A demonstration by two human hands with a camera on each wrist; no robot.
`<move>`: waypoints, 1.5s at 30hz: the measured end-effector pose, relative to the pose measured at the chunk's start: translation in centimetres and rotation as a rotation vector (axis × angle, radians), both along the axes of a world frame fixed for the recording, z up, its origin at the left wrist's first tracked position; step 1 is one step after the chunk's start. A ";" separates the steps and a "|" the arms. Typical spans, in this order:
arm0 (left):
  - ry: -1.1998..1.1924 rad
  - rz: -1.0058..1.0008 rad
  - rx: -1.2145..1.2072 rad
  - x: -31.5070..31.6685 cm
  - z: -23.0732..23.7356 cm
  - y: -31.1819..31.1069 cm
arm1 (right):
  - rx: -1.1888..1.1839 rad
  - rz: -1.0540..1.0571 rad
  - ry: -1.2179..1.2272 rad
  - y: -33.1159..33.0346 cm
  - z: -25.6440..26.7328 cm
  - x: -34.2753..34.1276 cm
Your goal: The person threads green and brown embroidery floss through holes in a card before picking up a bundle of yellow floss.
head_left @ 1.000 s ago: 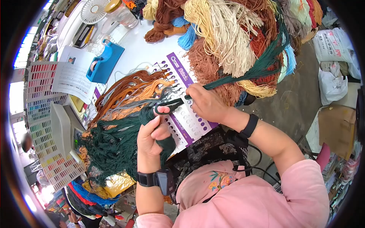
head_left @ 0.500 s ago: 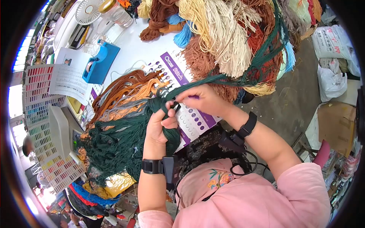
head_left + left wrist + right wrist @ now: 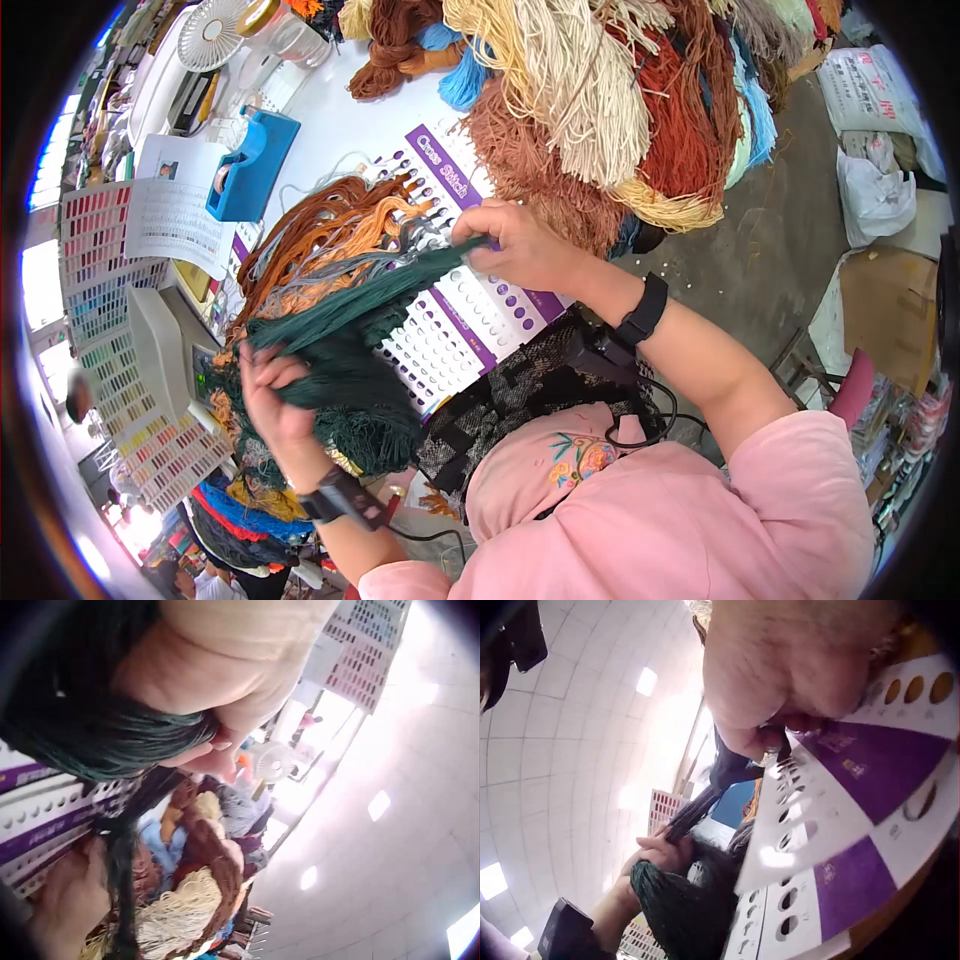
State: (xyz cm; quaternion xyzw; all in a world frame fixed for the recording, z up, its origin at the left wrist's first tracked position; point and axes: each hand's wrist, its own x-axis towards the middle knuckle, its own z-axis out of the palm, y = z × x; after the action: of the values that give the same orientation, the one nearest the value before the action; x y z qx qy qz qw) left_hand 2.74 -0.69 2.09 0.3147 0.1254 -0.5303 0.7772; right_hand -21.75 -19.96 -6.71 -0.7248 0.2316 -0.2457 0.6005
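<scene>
Dark green thread [image 3: 370, 300] is what's being handled, kind of a deep bottle green with a bluish tint. In the head view it's placed around 9 o'clock, over the worktop [image 3: 365, 125]. It's made up of loads of fine strands: a fairly straight band is stretched between the two hands, and a looser, shaggier mass is seen below, a bit blurred in spots. In the left wrist view, the strands are laid side by side in a smooth, slightly shiny band across the palm, and they're bunched much narrower further along.

The lower-left end is held by the left hand [image 3: 275, 395], its grip curled round the strands. The other end is pinched in the right hand's [image 3: 520, 245] grip, near the centre, and looks gathered thin there.

A purple-and-white card [image 3: 440, 335] with rows of holes is partly covered by the thread. Brown and orange strands [image 3: 300, 240] are spread at 10 o'clock, with a blue tape dispenser [image 3: 258, 165] further out that way. Cream yarn [image 3: 590, 95] is piled at 1 o'clock.
</scene>
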 end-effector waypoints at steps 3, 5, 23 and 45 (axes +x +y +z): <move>-0.110 0.293 0.135 4.6 0.0 3.8 | -0.193 -0.013 0.078 0.4 -0.4 0.3; -0.441 0.382 0.457 5.4 -0.7 4.9 | -0.157 0.004 0.109 0.6 -0.3 0.1; -0.595 -0.578 0.609 -5.1 -0.7 -3.7 | -0.484 -0.077 0.125 1.3 -1.0 0.7; -1.181 -1.427 0.394 -9.7 18.0 20.4 | 0.151 1.378 -0.194 23.3 16.0 5.0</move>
State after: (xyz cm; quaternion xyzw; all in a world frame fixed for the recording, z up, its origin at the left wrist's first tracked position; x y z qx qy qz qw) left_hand -6.91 19.74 20.13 0.6600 -0.4231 -0.6048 0.1401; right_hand -16.77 3.35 9.28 -0.6374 -0.3192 0.1443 0.6863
